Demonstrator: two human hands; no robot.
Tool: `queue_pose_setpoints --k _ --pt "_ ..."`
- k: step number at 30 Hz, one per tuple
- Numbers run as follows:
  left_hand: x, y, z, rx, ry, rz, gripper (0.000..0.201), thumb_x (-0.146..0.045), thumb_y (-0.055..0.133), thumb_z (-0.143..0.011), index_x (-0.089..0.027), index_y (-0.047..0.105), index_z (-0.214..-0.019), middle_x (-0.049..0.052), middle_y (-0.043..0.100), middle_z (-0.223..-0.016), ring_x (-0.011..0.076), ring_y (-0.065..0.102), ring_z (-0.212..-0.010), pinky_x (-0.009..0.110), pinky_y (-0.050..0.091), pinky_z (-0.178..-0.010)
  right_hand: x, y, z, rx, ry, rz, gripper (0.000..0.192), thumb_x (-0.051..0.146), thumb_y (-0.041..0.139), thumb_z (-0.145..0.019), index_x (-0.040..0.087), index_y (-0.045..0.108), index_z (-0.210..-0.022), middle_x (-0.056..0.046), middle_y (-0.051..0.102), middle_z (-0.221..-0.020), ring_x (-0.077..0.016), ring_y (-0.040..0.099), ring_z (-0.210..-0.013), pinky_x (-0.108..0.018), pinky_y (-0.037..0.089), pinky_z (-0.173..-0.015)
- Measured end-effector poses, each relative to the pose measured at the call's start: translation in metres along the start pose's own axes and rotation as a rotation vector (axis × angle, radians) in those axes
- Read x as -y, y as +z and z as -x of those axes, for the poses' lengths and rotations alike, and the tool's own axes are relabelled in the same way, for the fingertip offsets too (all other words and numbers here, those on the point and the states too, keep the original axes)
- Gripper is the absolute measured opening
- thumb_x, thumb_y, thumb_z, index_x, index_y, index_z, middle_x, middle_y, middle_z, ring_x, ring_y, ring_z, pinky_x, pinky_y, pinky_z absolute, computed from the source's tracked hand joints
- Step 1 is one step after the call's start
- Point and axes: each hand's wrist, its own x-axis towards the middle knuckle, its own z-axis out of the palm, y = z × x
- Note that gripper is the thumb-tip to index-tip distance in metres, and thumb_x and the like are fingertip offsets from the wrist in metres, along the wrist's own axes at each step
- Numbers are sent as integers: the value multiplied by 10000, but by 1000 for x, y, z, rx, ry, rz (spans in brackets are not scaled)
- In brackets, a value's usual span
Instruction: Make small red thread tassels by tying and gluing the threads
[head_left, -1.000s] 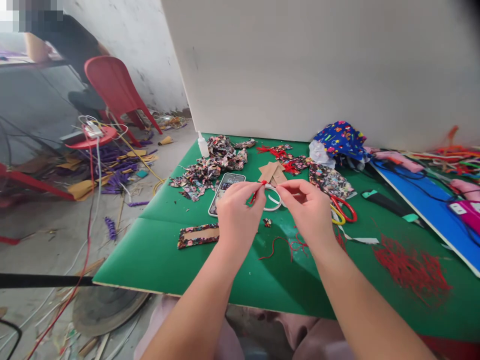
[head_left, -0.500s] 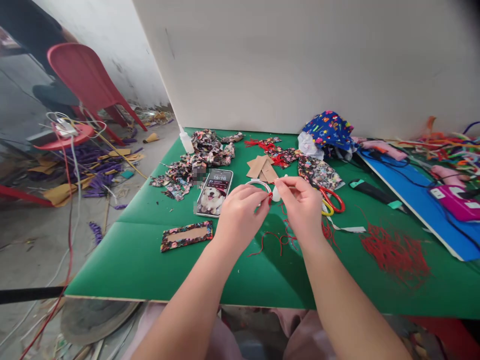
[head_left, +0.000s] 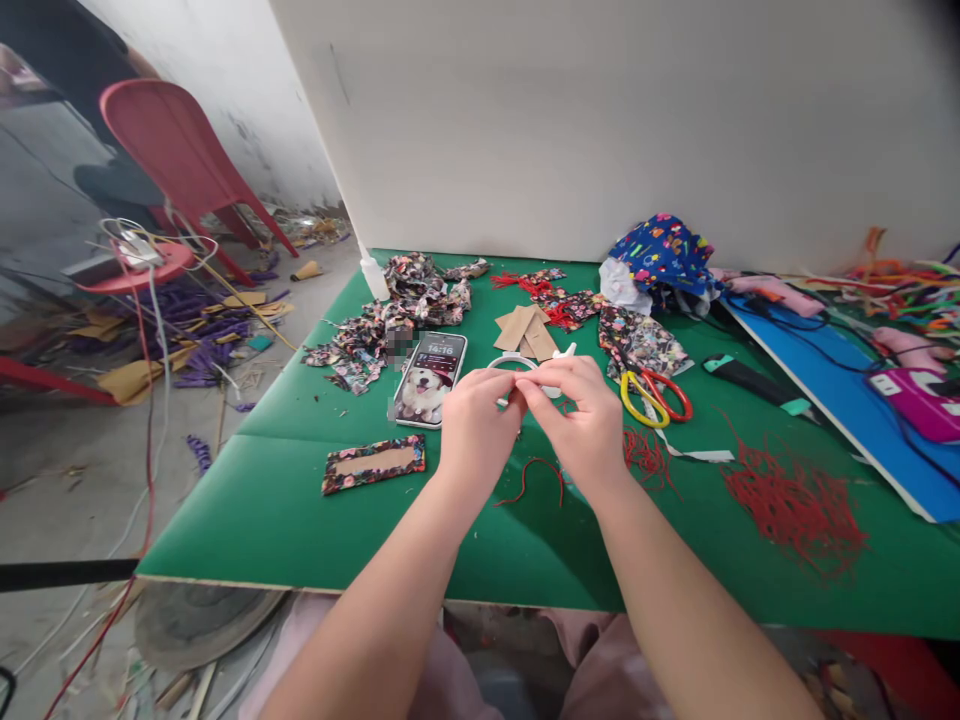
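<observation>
My left hand [head_left: 475, 428] and my right hand [head_left: 580, 420] meet fingertip to fingertip above the green table [head_left: 315, 500]. Together they pinch a small red cord piece, mostly hidden between the fingers. A white ring [head_left: 507, 362] shows just behind my left fingers; whether a hand holds it I cannot tell. Loose red cord [head_left: 541, 478] lies on the table below my hands. A phone [head_left: 428, 378] with a lit screen lies left of them.
Scissors [head_left: 651, 394] with red and yellow handles lie to the right. Floral fabric scraps [head_left: 409, 310], cardboard pieces [head_left: 526, 333], a fabric-covered strip [head_left: 373, 463], a red thread heap [head_left: 795, 505], glue guns [head_left: 911, 398] and a white board [head_left: 600, 120] surround the spot. A red chair [head_left: 180, 160] stands left.
My hands have closed together, fingertips now touching where they were a little apart. The red cord between them is now mostly hidden. The view shifted slightly.
</observation>
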Motion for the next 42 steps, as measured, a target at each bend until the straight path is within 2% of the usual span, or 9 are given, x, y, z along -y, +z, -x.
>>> queue_pose_setpoints --k 4,7,10,14,22,28,34,38,42 --pt "-4 0 1 5 -252 222 162 -166 580 -734 -197 724 -801 19 732 -802 169 661 -743 293 513 -693 -1 -1 1 -26 -17 -29 88 230 582 -813 235 664 -843 -19 659 -846 -147 585 -858 -329 469 -845" --pt "-5 2 2 -23 -390 474 165 -250 610 -740 -185 727 -837 28 735 -813 169 669 -746 288 525 -687 -1 -2 0 -57 36 -40 71 239 589 -808 245 657 -827 -13 661 -852 -151 590 -864 -339 471 -851" --pt "-6 2 1 -75 -469 676 184 -290 649 -719 -172 727 -837 42 735 -834 169 672 -761 280 534 -681 -2 -1 0 -89 102 -69 61 251 602 -798 243 660 -814 -20 647 -870 -157 590 -889 -350 466 -875" --pt "-7 1 -1 -128 -509 779 164 -283 695 -683 -179 732 -804 29 737 -803 149 665 -754 255 524 -681 -3 0 0 -132 165 -177 67 243 610 -790 224 666 -821 -39 622 -917 -153 586 -920 -313 501 -809" --pt "-12 -2 -2 -154 -546 824 178 -295 708 -672 -174 734 -799 39 737 -814 155 661 -771 254 505 -706 -8 3 3 -141 246 -237 107 277 591 -807 233 666 -869 0 673 -849 -123 627 -783 -253 520 -675" --pt "-14 -2 -2 -158 -559 826 156 -281 711 -669 -178 733 -785 31 737 -810 150 662 -782 247 499 -718 -12 5 4 -112 325 -281 153 328 585 -806 234 669 -894 -12 693 -856 -143 651 -763 -293 536 -712" --pt "-12 -1 -2 -148 -550 792 175 -291 702 -675 -172 728 -801 35 735 -814 148 661 -767 244 499 -693 -12 5 4 -128 298 -241 130 317 601 -797 234 678 -862 -5 696 -832 -147 649 -762 -304 530 -732" --pt "-6 0 -1 -1 -495 669 184 -329 667 -705 -176 726 -786 33 728 -785 151 654 -724 245 489 -656 -12 2 3 -128 202 -171 100 269 590 -812 231 677 -846 5 693 -826 -127 631 -759 -273 514 -721" --pt "2 2 2 141 -409 514 180 -337 636 -726 -203 725 -806 25 720 -798 162 645 -751 265 477 -690 -12 -2 1 -103 114 -102 88 233 585 -818 220 671 -833 5 687 -814 -118 617 -770 -264 501 -742"
